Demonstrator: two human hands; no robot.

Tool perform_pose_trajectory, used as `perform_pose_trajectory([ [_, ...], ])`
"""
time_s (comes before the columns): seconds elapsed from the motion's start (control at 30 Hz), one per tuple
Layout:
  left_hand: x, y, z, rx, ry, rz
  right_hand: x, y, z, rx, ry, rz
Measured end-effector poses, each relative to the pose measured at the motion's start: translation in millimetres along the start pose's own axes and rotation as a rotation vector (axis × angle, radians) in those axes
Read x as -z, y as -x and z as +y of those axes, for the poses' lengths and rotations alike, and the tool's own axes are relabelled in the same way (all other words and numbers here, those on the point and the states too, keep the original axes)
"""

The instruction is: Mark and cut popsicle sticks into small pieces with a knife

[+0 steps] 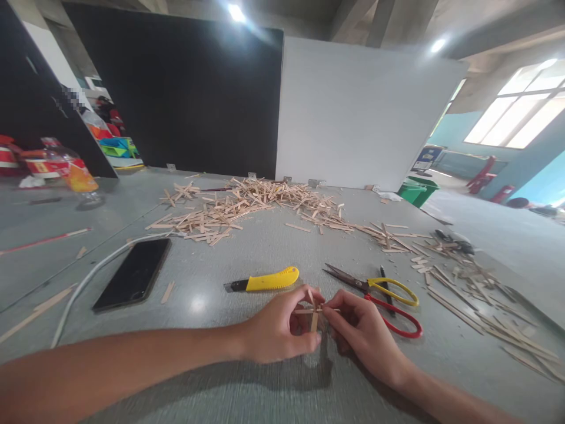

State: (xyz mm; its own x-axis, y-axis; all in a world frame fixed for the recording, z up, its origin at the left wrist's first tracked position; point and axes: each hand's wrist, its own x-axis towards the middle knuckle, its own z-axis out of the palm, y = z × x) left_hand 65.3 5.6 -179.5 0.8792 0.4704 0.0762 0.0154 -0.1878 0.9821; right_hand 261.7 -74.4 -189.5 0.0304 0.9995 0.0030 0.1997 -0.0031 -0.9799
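Between my two hands is a small cross-shaped piece of wooden sticks, raised a little above the table. My left hand grips it from the left, the thumb at its lower end and the fingers at its upper side. My right hand pinches its right-hand stick between thumb and finger. Just beyond my hands lies a yellow utility knife, its blade end pointing left. Scissors with one yellow and one red handle rest to the right, close to my right hand, over a dark pen.
A long heap of wooden sticks spreads across the table's back. More strips lie at the right. At the left are a black phone, a white cable and a bottle. Black and white panels stand behind.
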Motion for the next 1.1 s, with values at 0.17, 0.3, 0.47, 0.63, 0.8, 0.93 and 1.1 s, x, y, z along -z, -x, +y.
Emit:
perform_pose_trajectory([
  [0.17,0.0,0.1,0.6,0.015,0.04,0.008,0.5,0.8,0.3,-0.012,-0.028,0.008],
  [0.3,-1.5,-0.5,-0.5,0.003,0.163,0.0,0.9,-1.0,-1.2,-0.03,-0.068,0.034],
  [0.47,-2.2,-1.0,0.4,0.006,0.112,0.017,1.6,-3.4,-1.4,-0.001,-0.077,0.058],
  [0.63,-4.1,0.7,-1.1,-0.004,0.077,0.068,1.9,-3.3,1.2,0.011,-0.101,0.052],
  [0.8,-6.8,4.5,-3.2,-0.01,-0.098,0.281,1.7,-3.1,-0.8,-0.001,-0.086,0.047],
  [0.93,-7.9,7.5,-1.1,-0.031,-0.331,0.322,1.6,-2.9,-2.2,0.0,-0.099,0.024],
  [1.1,-9.4,7.6,1.1,-0.051,-0.378,0.362,2.1,-0.8,-2.6,0.026,-0.121,0.022],
])
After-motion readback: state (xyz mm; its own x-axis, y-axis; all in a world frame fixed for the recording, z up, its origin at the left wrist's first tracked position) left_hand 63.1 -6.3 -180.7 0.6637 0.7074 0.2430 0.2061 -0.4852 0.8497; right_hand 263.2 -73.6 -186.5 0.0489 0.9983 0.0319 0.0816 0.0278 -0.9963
